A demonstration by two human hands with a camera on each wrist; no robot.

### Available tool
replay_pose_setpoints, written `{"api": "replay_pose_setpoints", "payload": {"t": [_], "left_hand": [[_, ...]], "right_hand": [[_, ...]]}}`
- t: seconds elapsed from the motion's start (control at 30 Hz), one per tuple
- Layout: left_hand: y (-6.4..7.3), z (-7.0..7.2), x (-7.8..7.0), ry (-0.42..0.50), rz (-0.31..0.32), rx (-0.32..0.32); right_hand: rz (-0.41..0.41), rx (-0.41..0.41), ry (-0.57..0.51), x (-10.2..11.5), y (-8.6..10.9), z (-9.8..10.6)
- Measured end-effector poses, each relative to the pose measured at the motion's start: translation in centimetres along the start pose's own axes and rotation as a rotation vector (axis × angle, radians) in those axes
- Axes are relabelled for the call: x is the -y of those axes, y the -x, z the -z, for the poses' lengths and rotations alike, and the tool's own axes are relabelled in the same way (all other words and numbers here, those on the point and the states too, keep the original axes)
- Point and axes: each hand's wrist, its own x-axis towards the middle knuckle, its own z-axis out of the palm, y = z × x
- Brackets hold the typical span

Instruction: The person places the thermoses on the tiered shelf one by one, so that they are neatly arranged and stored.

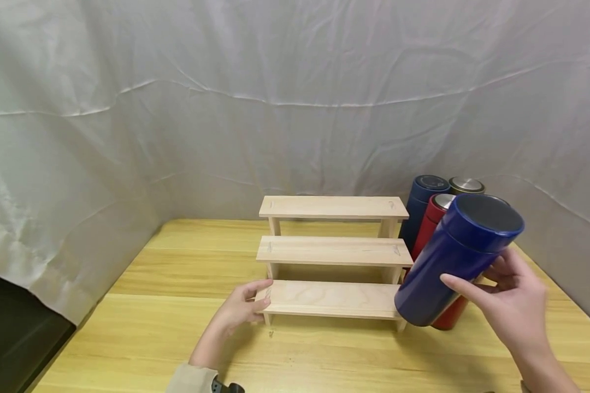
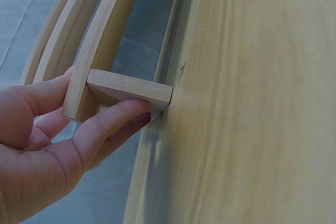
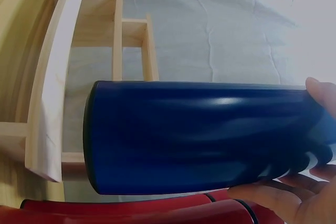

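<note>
A three-tier wooden step rack (image 1: pixel 329 299) stands on the table. At its left end my left hand (image 1: pixel 245 303) grips the lowest shelf; in the left wrist view the fingers (image 2: pixel 113 121) curl around the shelf end and its support leg. My right hand (image 1: pixel 513 300) holds a glossy blue thermos flask (image 1: pixel 447 267) with a dark top. The flask tilts, its base toward the rack's right end and its top leaning right. In the right wrist view, the flask (image 3: pixel 194 135) lies across the picture, with fingers and thumb around one end.
Behind the held flask stand a dark blue flask (image 1: pixel 415 210), a red flask (image 1: pixel 426 224) and one with a silver lid (image 1: pixel 467 184). More red (image 1: pixel 453 313) shows below the held flask. A pale cloth (image 1: pixel 324 142) hangs behind the table; a black object (image 1: pixel 19 333) is at left.
</note>
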Motion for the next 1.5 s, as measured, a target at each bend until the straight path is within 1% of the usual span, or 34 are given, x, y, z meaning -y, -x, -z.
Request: {"api": "replay_pose_setpoints", "payload": {"t": [0.03, 0.1, 0.13, 0.23, 0.33, 0.37, 0.5, 0.73, 0.83, 0.93, 1.0, 1.17, 1.23, 1.3, 1.4, 1.47, 1.5], "left_hand": [[0.0, 0.0, 0.0, -0.002, -0.001, 0.0], [0.0, 0.0, 0.0, -0.004, -0.002, 0.001], [0.0, 0.0, 0.0, -0.003, -0.003, 0.002], [0.0, 0.0, 0.0, -0.002, -0.004, 0.003], [0.0, 0.0, 0.0, -0.003, -0.001, 0.002], [0.0, 0.0, -0.1, -0.004, -0.001, 0.001], [0.1, 0.0, -0.1, -0.002, 0.0, 0.0], [0.2, 0.0, 0.0, -0.001, 0.0, 0.005], [0.2, 0.0, 0.0, -0.003, -0.002, 0.002], [0.2, 0.0, 0.0, -0.002, -0.002, 0.0], [0.1, -0.1, 0.0, -0.002, -0.001, 0.0], [-0.1, -0.2, 0.0, 0.013, 0.005, -0.001], [-0.1, -0.3, 0.1, 0.016, 0.007, -0.004], [-0.2, -0.3, 0.1, 0.017, 0.008, -0.006], [-0.2, -0.2, 0.0, 0.019, 0.007, -0.006], [-0.2, -0.2, 0.0, 0.015, 0.004, -0.002], [-0.1, -0.2, 0.0, 0.014, 0.002, 0.0]], "right_hand": [[0.021, 0.002, 0.009, -0.1, 0.0, -0.1], [0.047, 0.001, -0.005, -0.4, -0.2, -0.1], [0.081, 0.014, -0.016, -0.9, -0.3, 0.0], [0.086, 0.008, -0.005, -1.2, -0.3, -0.2], [0.052, -0.008, 0.02, -1.0, -0.3, -0.4], [0.016, -0.027, 0.039, -0.4, -0.3, -0.6], [-0.019, -0.051, 0.072, -0.1, -0.4, -1.0], [0.001, -0.049, 0.007, 0.5, -1.1, -2.0], [0.001, -0.044, 0.009, 0.8, -1.3, -2.5], [-0.007, -0.043, -0.03, 1.0, -1.7, -3.0], [0.001, -0.044, -0.087, 1.1, -2.0, -3.4], [0.075, -0.037, -0.302, 1.2, -2.8, -4.3], [0.087, -0.042, -0.359, 1.3, -3.0, -4.7], [0.073, -0.06, -0.346, 1.5, -3.2, -5.1], [0.058, -0.082, -0.274, 1.7, -3.7, -5.6], [0.076, -0.085, -0.274, 1.8, -4.1, -6.1], [0.094, -0.082, -0.301, 1.8, -4.3, -6.4]]}}
